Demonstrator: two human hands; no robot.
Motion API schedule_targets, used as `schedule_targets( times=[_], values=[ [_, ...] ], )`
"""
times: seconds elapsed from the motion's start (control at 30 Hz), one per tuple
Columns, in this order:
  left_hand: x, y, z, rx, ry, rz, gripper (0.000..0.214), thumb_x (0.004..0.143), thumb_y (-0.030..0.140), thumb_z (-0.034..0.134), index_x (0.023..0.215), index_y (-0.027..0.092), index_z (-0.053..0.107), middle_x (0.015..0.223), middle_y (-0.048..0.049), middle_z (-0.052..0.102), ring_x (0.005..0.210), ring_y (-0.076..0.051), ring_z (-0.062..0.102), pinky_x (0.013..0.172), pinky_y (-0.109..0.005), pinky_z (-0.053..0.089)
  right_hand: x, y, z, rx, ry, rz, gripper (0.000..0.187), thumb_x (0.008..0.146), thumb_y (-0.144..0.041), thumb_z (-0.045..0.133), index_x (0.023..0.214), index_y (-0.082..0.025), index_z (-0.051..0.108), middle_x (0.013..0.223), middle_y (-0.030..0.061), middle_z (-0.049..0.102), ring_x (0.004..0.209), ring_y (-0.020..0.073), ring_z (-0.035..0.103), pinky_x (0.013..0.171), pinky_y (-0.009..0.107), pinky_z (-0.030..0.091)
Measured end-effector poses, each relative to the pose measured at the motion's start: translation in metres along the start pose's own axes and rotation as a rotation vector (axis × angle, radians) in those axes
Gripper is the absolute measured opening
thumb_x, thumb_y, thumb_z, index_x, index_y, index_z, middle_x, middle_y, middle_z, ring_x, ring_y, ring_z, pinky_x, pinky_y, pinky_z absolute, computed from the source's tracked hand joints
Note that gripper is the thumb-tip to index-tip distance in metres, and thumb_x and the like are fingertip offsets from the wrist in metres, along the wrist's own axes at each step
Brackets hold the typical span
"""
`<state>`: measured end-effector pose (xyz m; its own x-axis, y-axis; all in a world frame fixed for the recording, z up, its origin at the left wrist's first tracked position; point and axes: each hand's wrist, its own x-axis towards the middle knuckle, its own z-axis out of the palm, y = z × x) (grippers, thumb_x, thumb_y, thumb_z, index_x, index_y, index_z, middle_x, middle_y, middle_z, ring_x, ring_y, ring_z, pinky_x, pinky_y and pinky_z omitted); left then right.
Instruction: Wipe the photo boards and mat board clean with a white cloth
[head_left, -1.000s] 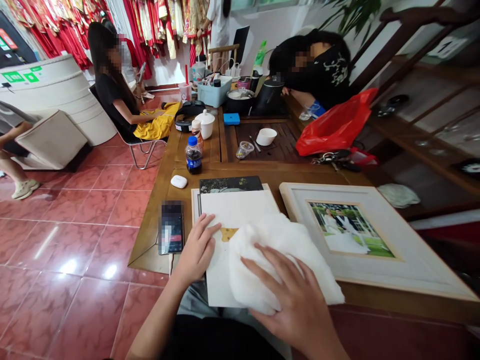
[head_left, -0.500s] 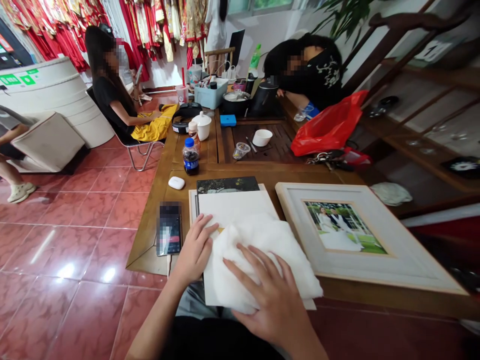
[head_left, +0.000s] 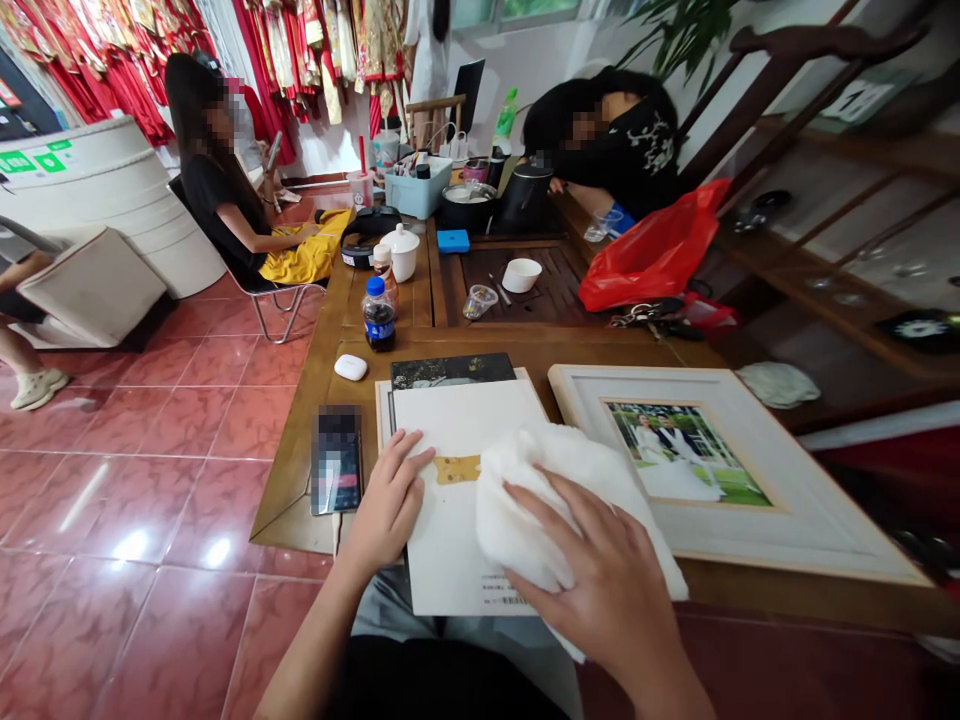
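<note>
Slid to the right since half a second ago, the white cloth (head_left: 521, 510) is held under the right hand's (head_left: 600, 565) partly curled fingers, with a gold patch (head_left: 457, 469) uncovered on the white book (head_left: 442, 560) at the table's (head_left: 289, 505) near edge. Nothing is gripped by the left hand (head_left: 388, 510), opened flat on the cover; light, even strokes seem best used

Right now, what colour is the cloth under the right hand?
The cloth is white; the head view shows it best.
</note>
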<state>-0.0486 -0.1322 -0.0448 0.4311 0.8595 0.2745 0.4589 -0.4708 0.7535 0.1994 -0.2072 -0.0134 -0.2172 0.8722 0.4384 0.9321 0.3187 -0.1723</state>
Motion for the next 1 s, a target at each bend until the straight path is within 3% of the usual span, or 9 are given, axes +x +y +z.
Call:
schedule_targets(
  times=[0.23, 0.53, 0.67, 0.87, 1.0],
  values=[
    [0.000, -0.001, 0.001, 0.018, -0.012, 0.010, 0.040, 0.109, 0.023, 0.032, 0.145, 0.026, 0.048, 0.162, -0.0085, 0.036, 0.157, -0.026, 0.018, 0.127, -0.055, 0.023, 0.019, -0.011, 0.008, -0.042, 0.002, 0.085, 0.049, 0.094, -0.047, 0.054, 0.139, -0.026, 0.057, 0.147, 0.0140, 0.053, 0.127, 0.0369, 0.054, 0.100, 0.055, 0.038],
    [0.001, -0.005, 0.000, -0.003, -0.022, 0.033, 0.043, 0.109, 0.030, 0.034, 0.150, 0.026, 0.043, 0.162, -0.0104, 0.036, 0.157, -0.028, 0.018, 0.127, -0.057, 0.024, 0.038, -0.038, 0.015, 0.138, -0.129, -0.144, 0.063, 0.084, -0.043, 0.064, 0.145, -0.032, 0.053, 0.155, 0.0110, 0.047, 0.134, 0.0367, 0.048, 0.109, 0.058, 0.028],
    [0.001, -0.003, 0.000, -0.010, -0.008, 0.016, 0.040, 0.109, 0.028, 0.033, 0.146, 0.026, 0.049, 0.161, -0.0092, 0.038, 0.157, -0.028, 0.020, 0.127, -0.056, 0.024, 0.036, -0.025, 0.013, 0.131, -0.158, -0.115, 0.064, 0.083, -0.041, 0.067, 0.145, -0.033, 0.053, 0.154, 0.0086, 0.048, 0.133, 0.0332, 0.049, 0.111, 0.053, 0.030],
    [0.000, 0.000, 0.001, -0.004, -0.004, -0.001, 0.040, 0.109, 0.025, 0.033, 0.145, 0.025, 0.050, 0.162, -0.0090, 0.037, 0.157, -0.027, 0.019, 0.127, -0.054, 0.024, 0.023, 0.009, 0.009, -0.049, -0.055, 0.044, 0.055, 0.092, -0.045, 0.058, 0.144, -0.029, 0.052, 0.149, 0.0118, 0.052, 0.131, 0.0331, 0.052, 0.103, 0.051, 0.037],
    [0.000, -0.001, 0.001, 0.010, -0.012, 0.000, 0.040, 0.109, 0.024, 0.032, 0.145, 0.024, 0.049, 0.162, -0.0092, 0.036, 0.157, -0.026, 0.018, 0.127, -0.054, 0.023, 0.020, 0.013, 0.008, -0.079, -0.018, 0.074, 0.053, 0.094, -0.048, 0.056, 0.144, -0.027, 0.053, 0.147, 0.0127, 0.053, 0.129, 0.0336, 0.053, 0.099, 0.049, 0.040]
  ],
)
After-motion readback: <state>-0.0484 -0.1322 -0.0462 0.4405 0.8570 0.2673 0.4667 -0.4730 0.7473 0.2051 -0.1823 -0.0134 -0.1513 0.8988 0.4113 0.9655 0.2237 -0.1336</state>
